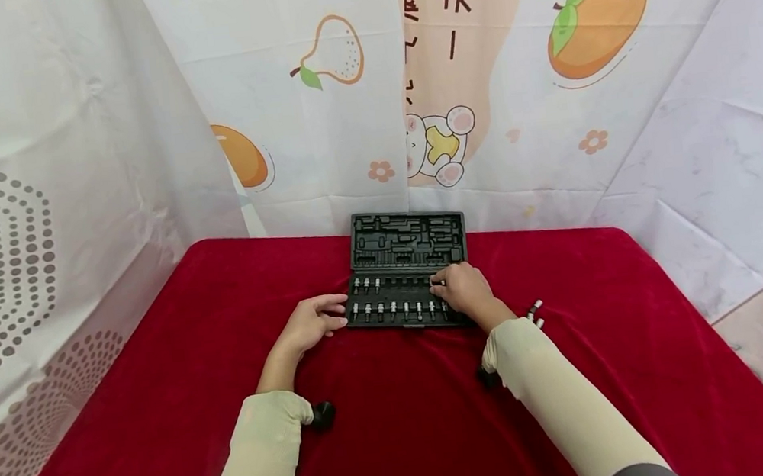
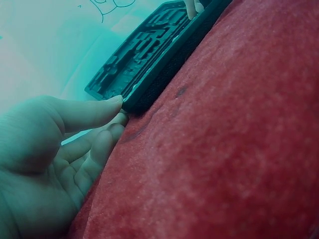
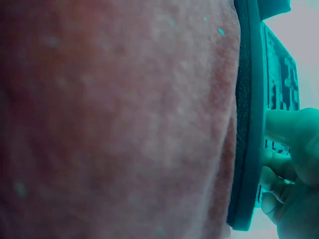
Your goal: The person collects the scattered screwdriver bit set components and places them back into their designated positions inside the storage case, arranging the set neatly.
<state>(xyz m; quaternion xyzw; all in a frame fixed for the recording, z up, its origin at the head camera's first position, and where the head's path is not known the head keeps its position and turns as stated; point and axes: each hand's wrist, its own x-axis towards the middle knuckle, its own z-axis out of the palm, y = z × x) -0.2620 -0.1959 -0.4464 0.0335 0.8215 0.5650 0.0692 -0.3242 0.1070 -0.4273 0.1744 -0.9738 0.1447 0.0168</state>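
Note:
A black socket case (image 1: 400,326) lies unfolded on red cloth, its molded lid (image 1: 405,239) leaning back. Silver bit sockets (image 1: 394,309) line the near row of the base; three more (image 1: 367,284) stand at the left of the far row. Against the case's left edge rests my left hand (image 1: 307,325), thumb at the near corner and fingers fairly straight. Over the right part of the base, my right hand (image 1: 465,290) pinches a small silver bit socket (image 1: 442,283), mostly hidden by the fingers. The right wrist view shows its thumb (image 3: 284,124) reaching over the case rim.
More silver bit sockets (image 1: 535,310) lie loose on the cloth beside the right sleeve, partly covered by it. Red cloth (image 1: 385,421) covers the table. Printed curtains (image 1: 290,147) hang just behind the table's far edge and along both sides.

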